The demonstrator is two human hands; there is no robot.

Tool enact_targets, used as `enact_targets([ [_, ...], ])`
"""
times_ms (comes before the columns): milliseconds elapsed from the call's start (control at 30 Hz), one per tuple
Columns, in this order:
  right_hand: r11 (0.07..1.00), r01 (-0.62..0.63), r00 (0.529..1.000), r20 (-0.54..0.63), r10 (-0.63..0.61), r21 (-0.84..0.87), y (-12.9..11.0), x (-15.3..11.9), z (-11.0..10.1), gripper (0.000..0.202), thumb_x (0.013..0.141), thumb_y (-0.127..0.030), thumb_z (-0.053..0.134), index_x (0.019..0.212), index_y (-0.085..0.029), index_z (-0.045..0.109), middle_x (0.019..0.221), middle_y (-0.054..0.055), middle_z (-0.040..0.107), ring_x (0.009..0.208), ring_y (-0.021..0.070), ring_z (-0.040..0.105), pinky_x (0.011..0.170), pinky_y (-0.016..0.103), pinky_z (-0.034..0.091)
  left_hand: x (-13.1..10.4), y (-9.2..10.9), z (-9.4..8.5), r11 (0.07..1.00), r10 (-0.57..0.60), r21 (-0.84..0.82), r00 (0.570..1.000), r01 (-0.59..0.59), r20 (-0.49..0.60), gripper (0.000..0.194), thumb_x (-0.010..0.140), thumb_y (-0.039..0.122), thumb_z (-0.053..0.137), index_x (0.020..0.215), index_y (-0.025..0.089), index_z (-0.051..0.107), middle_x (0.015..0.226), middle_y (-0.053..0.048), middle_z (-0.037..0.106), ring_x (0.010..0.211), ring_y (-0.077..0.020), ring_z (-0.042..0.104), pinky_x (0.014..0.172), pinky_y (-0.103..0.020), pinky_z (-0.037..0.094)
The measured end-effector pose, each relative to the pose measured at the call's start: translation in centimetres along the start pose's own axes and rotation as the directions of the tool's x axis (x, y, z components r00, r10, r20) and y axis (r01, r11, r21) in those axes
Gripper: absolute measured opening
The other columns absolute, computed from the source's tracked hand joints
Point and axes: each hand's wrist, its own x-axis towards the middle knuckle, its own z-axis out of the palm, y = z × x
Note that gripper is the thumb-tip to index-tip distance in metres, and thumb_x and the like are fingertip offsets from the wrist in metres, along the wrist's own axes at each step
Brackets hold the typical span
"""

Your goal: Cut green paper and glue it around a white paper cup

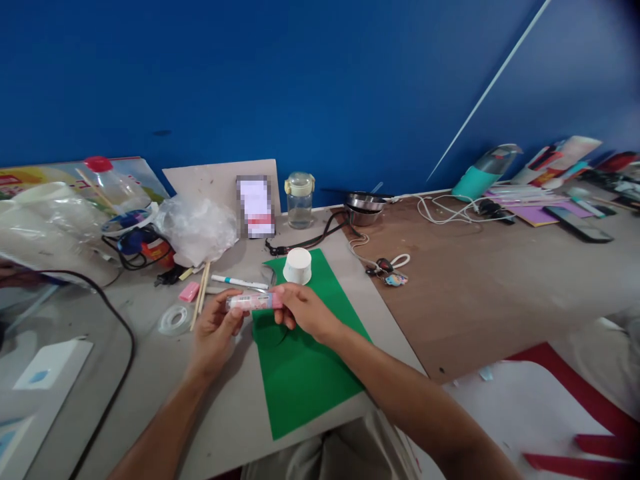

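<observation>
Both hands hold a glue stick (254,302) sideways, its label pale and pink. My left hand (215,337) grips the clear end, thumb in front. At the pink end, my right hand (306,312) has its thumb and fingers closed. Under the right hand lies a green sheet of paper (310,380). Just beyond the fingers, an upside-down white paper cup (298,265) stands on the sheet. A white marker (239,283) lies behind the glue stick, with scissors partly hidden by the hands.
Left of the hands are wooden sticks (201,297), a pink eraser (189,291) and a tape roll (175,321). A phone (255,207) leans at the back beside a glass jar (299,208). Metal bowls (365,205) and keys (384,267) lie to the right.
</observation>
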Motion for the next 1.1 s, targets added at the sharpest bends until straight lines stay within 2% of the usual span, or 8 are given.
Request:
enact_targets([
  [133, 0.999, -0.043, 0.998, -0.05, 0.044, 0.018, 0.1, 0.1, 0.2, 0.029, 0.084, -0.041, 0.051, 0.068, -0.018, 0.05, 0.049, -0.006, 0.05, 0.036, 0.0045, 0.032, 0.039, 0.02, 0.023, -0.1, -0.1, -0.1, 1.0, -0.021, 0.008, 1.0, 0.02, 0.022, 0.03, 0.072, 0.037, 0.072, 0.096, 0.021, 0.063, 0.065, 0.002, 0.058, 0.051, -0.0087, 0.046, 0.046, -0.02, 0.034],
  [467, 0.998, 0.029, 0.997, -0.07, -0.025, 0.055, 0.5, 0.2, 0.2, 0.018, 0.08, -0.033, 0.055, 0.086, -0.017, 0.053, 0.056, -0.006, 0.053, 0.04, 0.0049, 0.041, 0.041, 0.018, 0.031, 0.1, -0.3, -0.3, 0.999, -0.042, -0.03, 0.999, 0.042, 0.007, 0.032, 0.072, 0.035, 0.072, 0.097, 0.019, 0.061, 0.063, 0.004, 0.057, 0.049, -0.0071, 0.044, 0.045, -0.019, 0.033],
  [700, 0.998, 0.011, 0.998, -0.066, -0.014, -0.057, 0.6, 0.2, 0.2, 0.014, 0.086, -0.03, 0.048, 0.079, -0.018, 0.051, 0.053, -0.007, 0.052, 0.037, 0.0053, 0.038, 0.039, 0.019, 0.028, 0.0, -0.6, -0.3, 0.999, -0.039, -0.019, 0.999, 0.04, 0.025, 0.032, 0.073, 0.035, 0.072, 0.098, 0.019, 0.06, 0.064, 0.004, 0.056, 0.051, -0.0075, 0.044, 0.048, -0.019, 0.033],
  [800, 0.997, -0.012, 0.998, -0.055, 0.008, -0.079, 0.7, 0.3, 0.0, 0.02, 0.088, -0.031, 0.044, 0.074, -0.019, 0.048, 0.051, -0.006, 0.051, 0.036, 0.0056, 0.037, 0.038, 0.019, 0.027, -0.2, -0.5, -0.3, 0.999, -0.035, 0.021, 0.998, 0.034, 0.045, 0.032, 0.073, 0.034, 0.072, 0.098, 0.019, 0.06, 0.065, 0.004, 0.055, 0.053, -0.0085, 0.046, 0.049, -0.019, 0.035],
  [900, 0.991, -0.114, 0.993, -0.018, 0.113, -0.063, 0.9, 0.3, -0.4, 0.031, 0.091, -0.039, 0.039, 0.068, -0.02, 0.045, 0.046, -0.005, 0.05, 0.033, 0.0061, 0.034, 0.036, 0.02, 0.023, -0.3, -0.3, -0.3, 0.996, -0.002, 0.085, 0.998, -0.003, 0.062, 0.032, 0.072, 0.033, 0.072, 0.098, 0.019, 0.06, 0.07, 0.002, 0.058, 0.058, -0.0102, 0.049, 0.052, -0.019, 0.037],
  [967, 0.977, -0.163, 0.987, -0.008, 0.163, -0.135, 1.0, 0.3, -0.7, 0.043, 0.092, -0.047, 0.037, 0.062, -0.019, 0.047, 0.041, -0.004, 0.047, 0.033, 0.0066, 0.034, 0.036, 0.021, 0.025, -0.4, -0.3, -0.3, 0.995, 0.02, 0.093, 0.997, -0.027, 0.076, 0.031, 0.072, 0.033, 0.072, 0.098, 0.019, 0.061, 0.072, 0.002, 0.06, 0.059, -0.0106, 0.05, 0.053, -0.02, 0.037],
  [1033, 0.957, -0.157, 0.987, -0.024, 0.156, -0.245, 1.0, 0.3, -0.8, 0.053, 0.092, -0.053, 0.035, 0.054, -0.018, 0.049, 0.036, -0.004, 0.043, 0.034, 0.0068, 0.037, 0.039, 0.021, 0.028, -0.5, -0.3, -0.3, 0.997, 0.019, 0.069, 0.996, -0.025, 0.089, 0.031, 0.072, 0.033, 0.072, 0.098, 0.019, 0.062, 0.073, 0.001, 0.06, 0.06, -0.0106, 0.05, 0.053, -0.02, 0.038],
  [1100, 0.953, -0.119, 0.993, -0.046, 0.11, -0.277, 0.9, 0.2, -0.8, 0.058, 0.092, -0.055, 0.032, 0.051, -0.018, 0.048, 0.037, -0.003, 0.043, 0.036, 0.0069, 0.038, 0.042, 0.021, 0.03, -0.5, -0.3, -0.3, 0.999, -0.008, 0.035, 0.995, 0.005, 0.101, 0.032, 0.071, 0.033, 0.073, 0.098, 0.019, 0.063, 0.072, 0.001, 0.06, 0.06, -0.01, 0.05, 0.053, -0.019, 0.038],
])
